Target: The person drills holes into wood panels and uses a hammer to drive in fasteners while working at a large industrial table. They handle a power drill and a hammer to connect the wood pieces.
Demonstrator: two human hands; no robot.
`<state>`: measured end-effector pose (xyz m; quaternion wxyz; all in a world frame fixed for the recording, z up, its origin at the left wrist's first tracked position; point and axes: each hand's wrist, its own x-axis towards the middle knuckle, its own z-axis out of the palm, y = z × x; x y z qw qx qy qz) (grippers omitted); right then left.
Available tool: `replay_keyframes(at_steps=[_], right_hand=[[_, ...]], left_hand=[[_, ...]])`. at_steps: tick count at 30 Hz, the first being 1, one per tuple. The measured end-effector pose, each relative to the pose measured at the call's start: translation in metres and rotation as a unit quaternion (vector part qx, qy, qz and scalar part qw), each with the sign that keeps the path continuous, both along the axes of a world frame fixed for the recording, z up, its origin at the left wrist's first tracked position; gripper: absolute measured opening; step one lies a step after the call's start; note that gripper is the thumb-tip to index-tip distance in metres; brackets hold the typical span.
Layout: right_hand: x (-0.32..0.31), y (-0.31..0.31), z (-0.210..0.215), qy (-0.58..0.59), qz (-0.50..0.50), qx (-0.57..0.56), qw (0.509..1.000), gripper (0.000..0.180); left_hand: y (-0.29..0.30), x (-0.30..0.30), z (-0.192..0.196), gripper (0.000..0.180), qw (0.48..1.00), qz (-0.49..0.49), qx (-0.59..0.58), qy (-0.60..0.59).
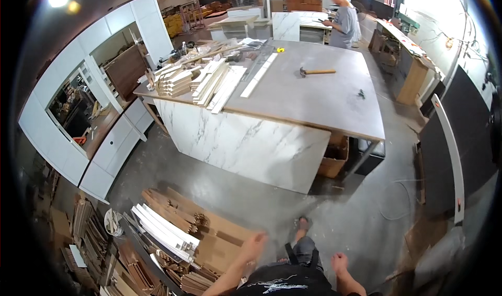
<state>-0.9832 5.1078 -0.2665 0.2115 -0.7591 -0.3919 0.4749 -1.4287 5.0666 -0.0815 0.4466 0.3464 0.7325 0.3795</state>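
Observation:
My left hand (254,245) hangs at the lower middle, over brown cardboard (225,251) beside stacked boards. Its fingers look loosely curled, a little blurred, and I see nothing in them. Lower right of centre, my right hand (340,263) is curled in a loose fist above the grey floor, with nothing showing in it. Neither hand touches anything. Ahead stands a large grey-topped workbench (334,94). A claw hammer (317,72) with a wooden handle lies on it. White strips (219,84) are piled at its left end, and a yellow tape measure (281,50) sits at the far edge.
A white marbled panel (235,139) leans against the bench front. White strips (162,233) and brown boards (138,267) lie at lower left. White cabinets (57,105) line the left. A long white strip (449,155) leans at right. Another person (344,21) stands behind the bench.

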Motion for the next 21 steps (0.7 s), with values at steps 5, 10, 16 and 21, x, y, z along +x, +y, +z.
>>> replay_keyframes(at_steps=[5,10,16,21], right_hand=[[-0.205,0.253,0.077,0.182,0.124,0.195,0.956,0.026],[-0.396,0.452,0.184,0.25,0.207,0.233,0.917,0.027],[-0.56,0.62,0.226,0.241,0.268,0.328,0.873,0.028],[-0.651,0.749,0.214,0.233,0.231,0.342,0.881,0.028]], left_hand=[[0.14,-0.025,0.045,0.042,0.999,0.026,-0.013,-0.035],[0.236,-0.076,0.07,0.036,0.999,0.023,-0.029,0.014],[0.337,-0.179,0.105,0.031,0.985,0.157,0.017,0.071],[0.455,-0.31,0.132,0.032,0.968,0.107,0.059,0.219]])
